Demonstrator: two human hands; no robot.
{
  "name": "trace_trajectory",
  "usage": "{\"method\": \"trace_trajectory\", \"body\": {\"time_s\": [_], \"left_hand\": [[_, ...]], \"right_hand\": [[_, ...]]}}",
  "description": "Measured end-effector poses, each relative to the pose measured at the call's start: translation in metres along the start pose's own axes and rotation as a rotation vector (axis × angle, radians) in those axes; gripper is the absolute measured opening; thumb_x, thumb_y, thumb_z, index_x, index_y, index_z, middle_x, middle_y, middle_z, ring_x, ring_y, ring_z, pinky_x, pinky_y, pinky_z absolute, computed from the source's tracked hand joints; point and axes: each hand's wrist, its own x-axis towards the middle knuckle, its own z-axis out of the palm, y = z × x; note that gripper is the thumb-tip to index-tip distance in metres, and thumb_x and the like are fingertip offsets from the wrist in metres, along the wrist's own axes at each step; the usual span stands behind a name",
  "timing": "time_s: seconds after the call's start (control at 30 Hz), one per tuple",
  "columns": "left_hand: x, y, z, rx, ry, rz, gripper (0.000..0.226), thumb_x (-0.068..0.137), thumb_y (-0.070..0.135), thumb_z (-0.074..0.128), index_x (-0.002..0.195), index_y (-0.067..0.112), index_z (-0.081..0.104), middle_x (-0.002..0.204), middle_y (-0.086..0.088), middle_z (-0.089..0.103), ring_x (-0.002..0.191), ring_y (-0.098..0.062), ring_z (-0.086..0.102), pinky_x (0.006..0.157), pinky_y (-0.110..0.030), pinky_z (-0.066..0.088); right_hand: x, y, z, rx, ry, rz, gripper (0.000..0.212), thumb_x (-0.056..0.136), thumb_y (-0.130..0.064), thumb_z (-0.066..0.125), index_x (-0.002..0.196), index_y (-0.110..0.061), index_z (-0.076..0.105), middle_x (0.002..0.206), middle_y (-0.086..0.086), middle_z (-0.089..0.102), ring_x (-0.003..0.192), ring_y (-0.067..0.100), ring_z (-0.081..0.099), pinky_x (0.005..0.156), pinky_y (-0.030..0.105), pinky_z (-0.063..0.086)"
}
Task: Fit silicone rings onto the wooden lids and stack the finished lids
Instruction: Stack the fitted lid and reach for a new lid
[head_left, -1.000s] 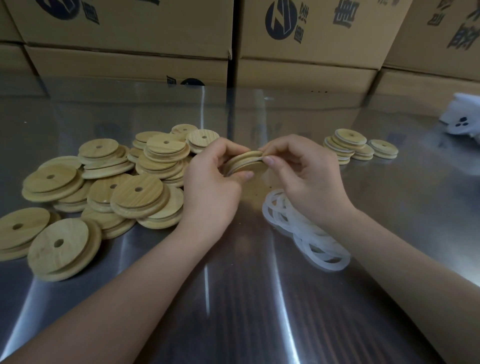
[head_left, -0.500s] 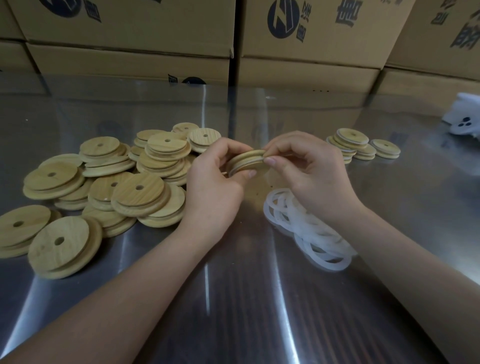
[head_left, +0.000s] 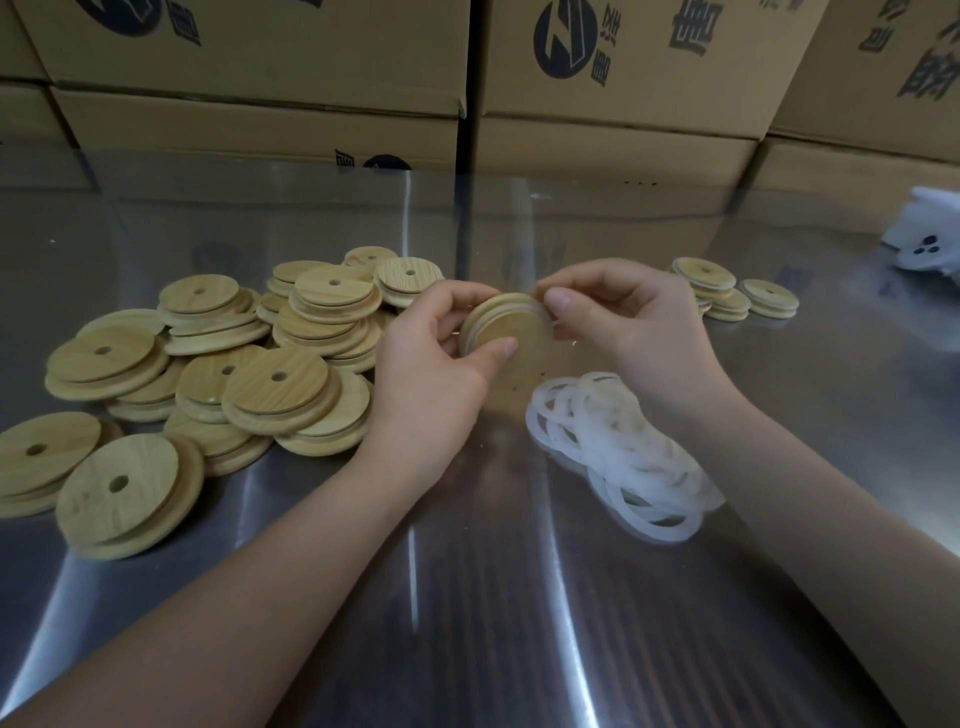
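Note:
A round wooden lid (head_left: 506, 323) is held between both hands above the steel table, tilted on edge, with a whitish silicone ring showing in the groove round its rim. My left hand (head_left: 431, 364) grips its left and lower edge, thumb on the near face. My right hand (head_left: 631, 325) pinches the upper right rim with thumb and fingers. Loose white silicone rings (head_left: 618, 447) lie in a heap under my right wrist. Several bare wooden lids (head_left: 218, 374) with centre holes are piled at the left. A few ringed lids (head_left: 727, 291) are stacked at the back right.
The shiny steel table (head_left: 467, 597) stretches to the near edge. Cardboard boxes (head_left: 597, 93) form a wall along the back. A white object with three dark holes (head_left: 924, 234) sits at the far right edge.
The lid has tipped so that more of its flat face turns toward me. Both hands keep their hold and have hardly shifted.

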Motion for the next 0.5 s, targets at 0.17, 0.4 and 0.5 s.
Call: {"method": "trace_trajectory", "body": {"time_s": [0.17,0.4,0.5], "left_hand": [[-0.0001,0.0028,-0.0007,-0.16,-0.002,-0.139,0.03,0.083,0.0,0.072,0.106,0.017,0.063,0.096,-0.005,0.074,0.087,-0.016,0.073,0.068,-0.033,0.061],[0.0006,0.0051,-0.0017,-0.252,0.007,-0.244,0.031,0.085,0.005,0.072,0.113,0.013,0.063,0.099,-0.008,0.075,0.091,-0.023,0.073,0.078,-0.047,0.061],[0.0002,0.0055,-0.002,-0.272,0.001,-0.263,0.031,0.085,0.005,0.071,0.114,0.013,0.063,0.098,-0.007,0.075,0.089,-0.021,0.074,0.07,-0.039,0.062]], "right_hand": [[0.0047,0.0012,-0.006,0.226,0.053,0.258,0.012,0.095,-0.008,0.059,0.101,-0.01,0.069,0.091,0.012,0.074,0.082,0.024,0.072,0.069,0.031,0.057],[0.0053,0.0056,-0.0075,0.206,-0.132,0.383,0.017,0.093,-0.015,0.062,0.101,-0.004,0.072,0.081,0.011,0.069,0.069,0.02,0.063,0.059,0.027,0.055],[0.0057,0.0062,-0.0078,0.246,-0.141,0.414,0.022,0.087,-0.016,0.066,0.103,0.0,0.07,0.078,0.01,0.068,0.064,0.018,0.061,0.058,0.026,0.056]]}}
